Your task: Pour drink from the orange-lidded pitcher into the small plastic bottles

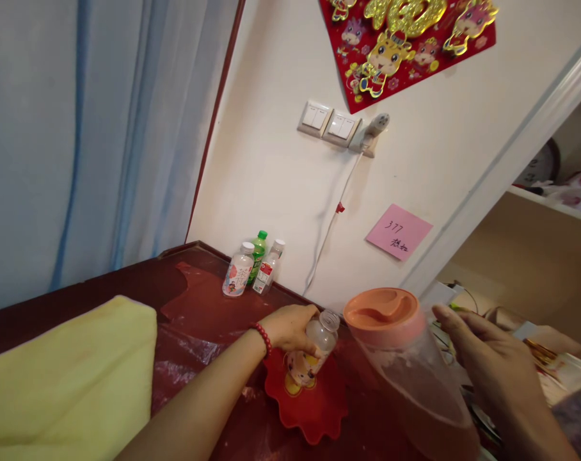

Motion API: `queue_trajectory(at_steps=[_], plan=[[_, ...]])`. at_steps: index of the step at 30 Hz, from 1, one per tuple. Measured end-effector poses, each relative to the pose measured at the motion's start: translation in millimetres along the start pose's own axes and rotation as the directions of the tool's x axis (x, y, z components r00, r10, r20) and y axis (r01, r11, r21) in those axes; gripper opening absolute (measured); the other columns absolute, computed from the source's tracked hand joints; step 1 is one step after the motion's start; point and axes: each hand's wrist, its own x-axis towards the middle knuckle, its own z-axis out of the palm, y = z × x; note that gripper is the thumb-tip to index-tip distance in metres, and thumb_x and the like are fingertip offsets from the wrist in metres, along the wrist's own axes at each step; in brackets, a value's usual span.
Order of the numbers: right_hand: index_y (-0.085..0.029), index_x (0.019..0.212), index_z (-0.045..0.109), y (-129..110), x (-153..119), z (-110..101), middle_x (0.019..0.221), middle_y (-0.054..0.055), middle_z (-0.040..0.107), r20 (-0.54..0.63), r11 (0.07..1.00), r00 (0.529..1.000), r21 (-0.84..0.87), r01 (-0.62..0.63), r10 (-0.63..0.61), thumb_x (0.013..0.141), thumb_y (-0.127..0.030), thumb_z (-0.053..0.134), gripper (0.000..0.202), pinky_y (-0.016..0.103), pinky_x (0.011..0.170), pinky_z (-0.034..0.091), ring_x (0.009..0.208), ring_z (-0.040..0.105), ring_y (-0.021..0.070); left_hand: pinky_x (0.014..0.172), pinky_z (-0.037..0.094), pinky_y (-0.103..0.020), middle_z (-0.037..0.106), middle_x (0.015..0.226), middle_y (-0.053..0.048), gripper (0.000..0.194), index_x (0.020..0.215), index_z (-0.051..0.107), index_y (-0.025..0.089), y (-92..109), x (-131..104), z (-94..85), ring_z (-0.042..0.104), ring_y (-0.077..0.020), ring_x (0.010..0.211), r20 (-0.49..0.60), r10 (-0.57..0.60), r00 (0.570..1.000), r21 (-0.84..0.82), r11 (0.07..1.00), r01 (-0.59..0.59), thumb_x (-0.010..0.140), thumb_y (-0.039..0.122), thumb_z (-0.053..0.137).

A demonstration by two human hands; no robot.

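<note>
My left hand [293, 330], with a red bead bracelet at the wrist, is closed around a clear lidless bottle [323, 339] with a printed label. The bottle is over a red scalloped mat [314, 410]. Close on its right, a large translucent jug [415, 384] with an orange lid [381, 307] leans its top towards the bottle's mouth. My right hand [496, 365] is closed at the jug's right side, thumb uppermost. The jug's handle is hard to make out there. Liquid shows inside the jug, below its lid.
Several capped bottles [237, 272] stand at the table's back corner by the wall. A yellow cloth [79, 384] covers the left front of the dark red table [362, 371]. A white cable [326, 243] hangs from a wall socket. Cluttered shelving [516, 237] lies to the right.
</note>
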Motion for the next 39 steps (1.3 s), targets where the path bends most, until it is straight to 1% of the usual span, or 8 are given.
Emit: queue_trajectory(at_steps=[4,6,9,13,15,20,25,39], plan=[[-0.019,0.082,0.071,4,3,1,0.068,0.001,0.061,0.004,0.999,0.999,0.005,-0.037,0.037,0.065,-0.074,0.062,0.059,0.026,0.051,0.038,0.063,0.051,0.0181,0.075,0.049,-0.031,0.069,0.114,-0.008,0.06,0.112,0.057,0.021,-2,0,1.1,0.066,-0.0286,0.097,-0.01,0.018,1.0,-0.011,1.0,-0.018,0.063,0.045,0.081],[-0.019,0.085,0.072,5,5,2,0.073,0.002,0.064,0.008,0.999,0.999,0.0,-0.032,0.032,0.065,-0.076,0.062,0.061,0.026,0.052,0.038,0.066,0.053,0.0189,0.075,0.049,-0.031,0.069,0.114,-0.008,0.061,0.112,0.057,0.021,-3,1,2.1,0.066,-0.0288,0.098,-0.018,0.023,1.0,-0.019,1.0,-0.024,0.062,0.045,0.081],[-0.019,0.081,0.072,7,8,3,0.07,0.002,0.063,0.009,0.999,1.0,-0.041,0.021,-0.02,0.065,-0.077,0.06,0.062,0.027,0.055,0.04,0.067,0.055,0.0198,0.074,0.049,-0.031,0.069,0.114,-0.008,0.062,0.113,0.057,0.021,-3,1,2.4,0.066,-0.0291,0.098,-0.012,0.016,1.0,-0.021,1.0,-0.017,0.061,0.046,0.081],[-0.02,0.069,0.067,7,10,4,0.055,-0.001,0.052,0.02,0.993,0.998,-0.099,0.064,-0.062,0.066,-0.079,0.058,0.06,0.027,0.053,0.036,0.059,0.05,0.0176,0.074,0.049,-0.031,0.069,0.114,-0.008,0.063,0.114,0.057,0.021,-1,1,0.7,0.067,-0.0286,0.097,-0.005,0.008,1.0,-0.017,1.0,-0.008,0.061,0.046,0.082],[-0.02,0.065,0.064,8,10,4,0.052,-0.001,0.048,0.025,0.991,0.997,-0.113,0.077,-0.075,0.067,-0.079,0.057,0.059,0.026,0.051,0.034,0.057,0.047,0.0164,0.073,0.049,-0.031,0.069,0.114,-0.008,0.063,0.114,0.058,0.021,0,0,-0.3,0.067,-0.0283,0.097,-0.003,-0.002,1.0,-0.016,1.0,0.002,0.061,0.046,0.082],[-0.019,0.065,0.062,7,9,5,0.056,-0.001,0.051,0.042,0.989,0.996,-0.127,0.081,-0.077,0.07,-0.077,0.057,0.058,0.026,0.053,0.035,0.059,0.047,0.0164,0.074,0.049,-0.031,0.069,0.115,-0.008,0.063,0.115,0.057,0.022,1,0,-0.6,0.067,-0.0285,0.098,0.006,-0.009,1.0,-0.01,1.0,0.009,0.061,0.046,0.082],[-0.019,0.064,0.061,5,10,6,0.055,-0.002,0.049,0.054,0.983,0.992,-0.134,0.122,-0.116,0.072,-0.075,0.056,0.057,0.026,0.055,0.034,0.06,0.047,0.0168,0.076,0.05,-0.032,0.069,0.115,-0.009,0.063,0.114,0.057,0.021,-1,1,0.4,0.066,-0.0295,0.098,0.006,0.003,1.0,0.002,1.0,-0.003,0.062,0.047,0.081],[-0.02,0.068,0.063,5,15,7,0.059,-0.002,0.053,0.095,0.981,0.991,-0.166,0.105,-0.09,0.069,-0.081,0.054,0.061,0.029,0.062,0.035,0.065,0.051,0.019,0.073,0.049,-0.032,0.069,0.113,-0.009,0.066,0.114,0.057,0.021,-7,4,5.9,0.066,-0.0294,0.096,-0.011,0.022,1.0,-0.012,1.0,-0.022,0.061,0.05,0.081]])
